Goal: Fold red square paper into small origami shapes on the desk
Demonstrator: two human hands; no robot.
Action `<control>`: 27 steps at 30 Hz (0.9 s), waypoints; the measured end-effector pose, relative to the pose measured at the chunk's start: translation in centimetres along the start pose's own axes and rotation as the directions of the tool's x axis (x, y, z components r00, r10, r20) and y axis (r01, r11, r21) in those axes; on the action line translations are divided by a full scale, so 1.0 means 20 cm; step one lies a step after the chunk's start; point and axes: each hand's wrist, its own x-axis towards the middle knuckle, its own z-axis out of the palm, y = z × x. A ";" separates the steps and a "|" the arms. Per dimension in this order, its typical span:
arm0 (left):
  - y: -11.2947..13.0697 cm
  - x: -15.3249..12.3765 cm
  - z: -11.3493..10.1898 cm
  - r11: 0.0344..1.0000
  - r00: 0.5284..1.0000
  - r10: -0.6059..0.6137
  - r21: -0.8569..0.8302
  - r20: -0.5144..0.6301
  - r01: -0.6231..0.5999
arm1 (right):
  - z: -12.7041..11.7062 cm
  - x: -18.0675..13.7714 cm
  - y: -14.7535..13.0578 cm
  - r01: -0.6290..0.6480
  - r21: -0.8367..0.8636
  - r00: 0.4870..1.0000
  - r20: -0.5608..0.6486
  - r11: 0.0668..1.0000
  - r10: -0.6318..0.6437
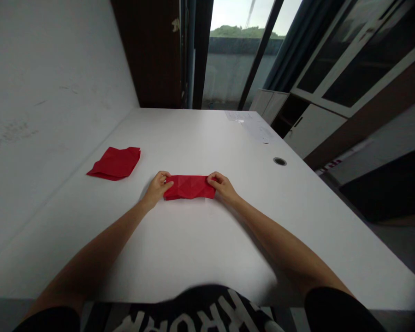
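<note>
A red sheet of paper (190, 187), folded into a wide strip with crease lines across it, is held just above or on the white table in front of me. My left hand (156, 188) pinches its left end, thumb on the near face and fingers behind. At the right end my right hand (224, 186) pinches the upper corner between thumb and fingers. The strip's lower edge bends slightly upward in the middle. To the left of my left hand lies a second red piece (115, 163), loosely folded, with layered edges.
The white table (193, 249) meets a scuffed wall (55, 92) on the left. A round cable hole (280, 161) sits near its right edge. Sheets with faint writing (251, 124) lie at the far right corner. Cabinets (318, 124) stand beyond the right edge.
</note>
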 end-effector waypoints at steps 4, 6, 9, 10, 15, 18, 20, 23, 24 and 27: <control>-0.03 0.01 0.00 0.978 0.988 0.141 0.162 -0.060 -0.130 | 0.02 -0.01 0.01 0.033 0.013 0.998 0.051 0.999 -0.033; -0.04 0.01 -0.01 0.964 0.985 0.153 0.230 -0.076 -0.132 | 0.03 -0.02 0.02 0.021 -0.014 0.996 0.086 1.000 -0.019; -0.05 0.01 -0.02 0.952 0.989 0.132 0.289 -0.072 -0.106 | 0.04 -0.03 0.03 0.068 -0.153 0.996 0.068 0.986 -0.058; -0.05 0.01 -0.02 0.948 0.988 0.135 0.300 -0.073 -0.107 | 0.04 -0.03 0.03 0.094 -0.207 0.995 0.050 0.974 -0.085; -0.06 0.01 -0.01 0.936 0.980 0.162 0.331 -0.113 -0.116 | 0.05 -0.05 0.02 0.115 -0.329 0.990 -0.034 0.937 -0.133; -0.06 0.00 0.00 0.949 0.977 0.176 0.286 -0.122 -0.135 | 0.06 -0.05 0.02 0.081 -0.261 0.994 -0.055 0.962 -0.099; -0.07 0.00 0.01 0.964 0.986 0.131 0.245 -0.101 -0.102 | 0.07 -0.04 0.02 0.073 -0.174 0.994 -0.066 0.982 -0.086; -0.07 -0.01 0.02 0.953 0.994 0.093 0.295 -0.058 -0.072 | 0.08 -0.03 0.02 0.049 -0.012 0.995 -0.081 0.999 -0.050; -0.08 -0.01 0.02 0.939 0.995 0.097 0.336 -0.038 -0.078 | 0.08 -0.03 0.01 0.032 0.039 0.996 -0.083 0.999 -0.028; -0.07 -0.04 0.04 0.875 0.990 0.143 0.468 -0.009 -0.122 | 0.10 -0.03 0.01 -0.035 0.162 0.995 -0.086 0.986 0.049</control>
